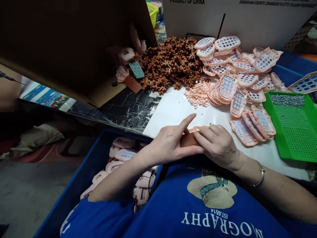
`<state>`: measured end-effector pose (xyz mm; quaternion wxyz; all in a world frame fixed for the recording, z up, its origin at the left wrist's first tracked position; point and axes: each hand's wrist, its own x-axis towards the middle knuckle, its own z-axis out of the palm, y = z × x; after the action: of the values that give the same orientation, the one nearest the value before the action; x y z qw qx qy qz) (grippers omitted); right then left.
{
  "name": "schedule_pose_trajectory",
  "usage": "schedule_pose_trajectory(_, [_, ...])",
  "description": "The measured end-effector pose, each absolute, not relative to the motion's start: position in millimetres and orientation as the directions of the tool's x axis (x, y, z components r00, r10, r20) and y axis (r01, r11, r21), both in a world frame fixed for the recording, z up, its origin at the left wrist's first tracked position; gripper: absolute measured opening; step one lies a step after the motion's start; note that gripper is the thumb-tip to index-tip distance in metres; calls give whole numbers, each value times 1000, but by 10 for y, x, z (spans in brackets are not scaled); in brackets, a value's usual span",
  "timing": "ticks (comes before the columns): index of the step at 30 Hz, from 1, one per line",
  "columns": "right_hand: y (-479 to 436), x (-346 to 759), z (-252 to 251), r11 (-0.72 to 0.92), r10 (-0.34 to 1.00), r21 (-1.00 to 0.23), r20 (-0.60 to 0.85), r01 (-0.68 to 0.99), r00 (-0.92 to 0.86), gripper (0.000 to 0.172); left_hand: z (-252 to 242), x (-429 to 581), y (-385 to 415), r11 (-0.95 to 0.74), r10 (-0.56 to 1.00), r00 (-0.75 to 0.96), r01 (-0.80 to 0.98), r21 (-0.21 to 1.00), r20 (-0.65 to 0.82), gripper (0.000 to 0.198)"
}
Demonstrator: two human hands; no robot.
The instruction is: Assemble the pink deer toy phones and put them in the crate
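Close to my body, at the front of the table, my left hand [170,140] and my right hand [218,143] meet around a peach plastic shell [198,129]. The left index finger sticks up while its thumb runs along the near side. My right fingers are curled over the shell's right part. A brown flat surface [189,139] shows between the hands; whether it is a board in the shell, I cannot tell. Most of the shell is hidden by my fingers. Beyond lie small peach plastic pieces [198,94] and many shells with button pads [228,86].
A green tray [292,132] with screws [287,100] stands right. Brown bunched parts [170,64] are heaped at the back, near another person's hand [135,39] and a green circuit board [136,69]. A blue bin [81,172] at lower left holds peach casings [125,142].
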<state>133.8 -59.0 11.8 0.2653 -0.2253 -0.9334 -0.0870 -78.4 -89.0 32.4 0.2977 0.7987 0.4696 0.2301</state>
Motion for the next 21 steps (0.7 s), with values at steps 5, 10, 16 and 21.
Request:
schedule_pose_trajectory(5, [-509, 1492, 24, 482, 863, -723, 293, 495, -412, 12, 198, -725, -852, -309, 939, 284, 456, 835, 192, 78])
schedule_pose_trajectory(10, [-460, 1602, -44, 110, 956, -946, 17, 304, -293, 27, -47, -494, -876, -413, 900, 174, 632, 655, 400, 45])
schedule_pose_trajectory(16, [-480, 1664, -50, 62, 984, -974, 23, 219, -177, 26, -176, -234, -837, -470, 854, 245, 741, 479, 460, 28])
schedule_pose_trajectory(21, [-524, 1749, -119, -47, 990, -989, -64, 137, -123, 27, -256, -165, -817, -483, 837, 289, 789, 379, 464, 27])
